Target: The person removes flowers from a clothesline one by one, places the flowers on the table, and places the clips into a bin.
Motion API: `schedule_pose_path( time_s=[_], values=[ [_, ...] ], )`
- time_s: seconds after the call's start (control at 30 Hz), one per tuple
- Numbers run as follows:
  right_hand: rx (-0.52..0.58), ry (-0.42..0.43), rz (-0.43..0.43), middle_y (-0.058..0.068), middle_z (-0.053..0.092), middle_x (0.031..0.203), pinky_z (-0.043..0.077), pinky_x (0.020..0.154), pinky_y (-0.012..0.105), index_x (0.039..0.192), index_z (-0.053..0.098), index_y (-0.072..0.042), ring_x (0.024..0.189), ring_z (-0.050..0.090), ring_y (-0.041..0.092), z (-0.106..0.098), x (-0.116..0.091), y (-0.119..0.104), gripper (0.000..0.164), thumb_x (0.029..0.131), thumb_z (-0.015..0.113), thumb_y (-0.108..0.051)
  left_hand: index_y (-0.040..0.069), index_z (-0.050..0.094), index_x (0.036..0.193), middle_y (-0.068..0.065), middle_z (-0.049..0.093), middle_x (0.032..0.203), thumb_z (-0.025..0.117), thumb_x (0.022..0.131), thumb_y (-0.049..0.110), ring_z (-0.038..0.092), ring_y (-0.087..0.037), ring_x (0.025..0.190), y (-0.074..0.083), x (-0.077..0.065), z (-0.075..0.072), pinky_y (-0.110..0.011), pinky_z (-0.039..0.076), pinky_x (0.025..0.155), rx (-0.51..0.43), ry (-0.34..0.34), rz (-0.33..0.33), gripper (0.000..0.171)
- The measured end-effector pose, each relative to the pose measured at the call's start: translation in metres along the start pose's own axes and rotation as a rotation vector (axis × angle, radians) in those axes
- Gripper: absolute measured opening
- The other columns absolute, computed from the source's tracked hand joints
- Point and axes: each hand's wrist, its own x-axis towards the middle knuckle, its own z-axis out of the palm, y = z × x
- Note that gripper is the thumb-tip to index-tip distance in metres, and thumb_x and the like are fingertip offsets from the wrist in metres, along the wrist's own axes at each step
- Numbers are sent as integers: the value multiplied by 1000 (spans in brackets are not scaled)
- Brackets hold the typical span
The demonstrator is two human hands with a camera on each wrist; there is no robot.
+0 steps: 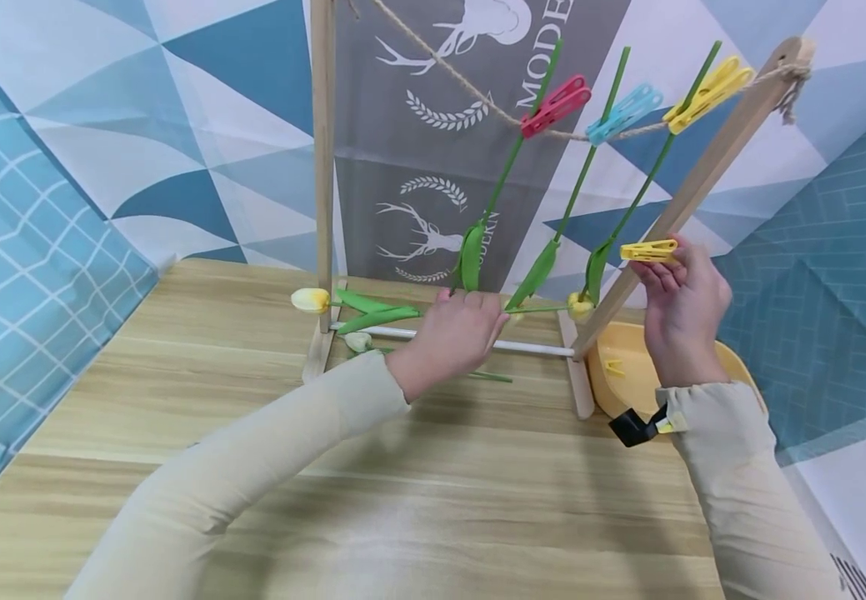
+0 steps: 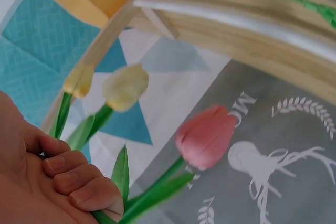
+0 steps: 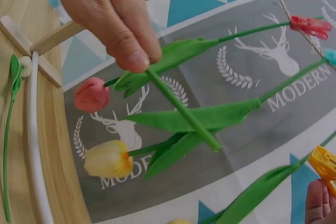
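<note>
My left hand (image 1: 455, 333) pinches the stem of an artificial tulip held sideways, its yellow-and-white bloom (image 1: 310, 300) pointing left. The cut end of that green stem (image 3: 184, 109) sticks out past the fingers in the right wrist view. Raised near the right post, my right hand (image 1: 683, 308) grips a yellow clothespin (image 1: 648, 251). Three tulips hang bloom-down from a rope (image 1: 455, 75), clipped by a red clothespin (image 1: 555, 106), a blue clothespin (image 1: 623, 112) and another yellow clothespin (image 1: 708, 94). Among their blooms are a pink tulip (image 3: 92, 94) and a yellow tulip (image 3: 108, 159).
Wooden posts (image 1: 323, 167) carry the rope at either side, joined low down by a white rod (image 1: 530, 347). A white tulip (image 1: 358, 342) lies on the wooden table (image 1: 402, 517) by the rod. Beside the right post stands a yellow basin (image 1: 740, 367) with a small clothespin (image 1: 614, 367) inside.
</note>
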Motion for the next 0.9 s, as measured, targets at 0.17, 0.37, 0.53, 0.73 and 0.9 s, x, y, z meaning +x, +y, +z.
schedule_pose_path(
  time_s=[0.17, 0.37, 0.53, 0.73, 0.9],
  values=[
    [16, 59, 27, 13, 59, 90, 55, 72, 27, 106, 58, 2, 66, 63, 20, -13, 5, 5, 20, 89, 53, -6, 8, 54, 90, -6, 60, 79, 38, 100, 29, 62, -23, 76, 1, -5, 15, -36, 51, 62, 4, -41, -6, 28],
    [46, 136, 81, 12, 54, 96, 55, 74, 27, 106, 57, 0, 72, 59, 21, -30, 9, 10, 18, 89, 53, -5, 8, 54, 89, -9, 60, 83, 39, 100, 29, 61, -26, 81, 2, -14, 32, -38, 50, 68, -36, -92, -18, 29],
    [71, 175, 119, 11, 53, 99, 54, 75, 27, 107, 56, -1, 76, 58, 21, -43, 12, 13, 19, 89, 54, -6, 9, 55, 90, -9, 61, 85, 39, 100, 31, 59, -26, 82, 5, -20, 43, -37, 49, 70, -22, -128, -41, 29],
    [120, 204, 155, 11, 54, 97, 55, 76, 28, 109, 55, -2, 76, 58, 22, -58, 15, 17, 20, 89, 53, -6, 10, 55, 98, -8, 62, 91, 34, 101, 34, 59, -26, 88, 8, -22, 54, -37, 47, 77, 14, -203, -66, 32],
    [134, 247, 178, 10, 54, 101, 54, 79, 28, 110, 56, -4, 81, 58, 21, -71, 17, 18, 20, 90, 53, -7, 10, 55, 99, -8, 62, 90, 33, 101, 34, 60, -25, 87, 10, -23, 62, -36, 47, 74, 16, -195, -87, 32]
  ],
)
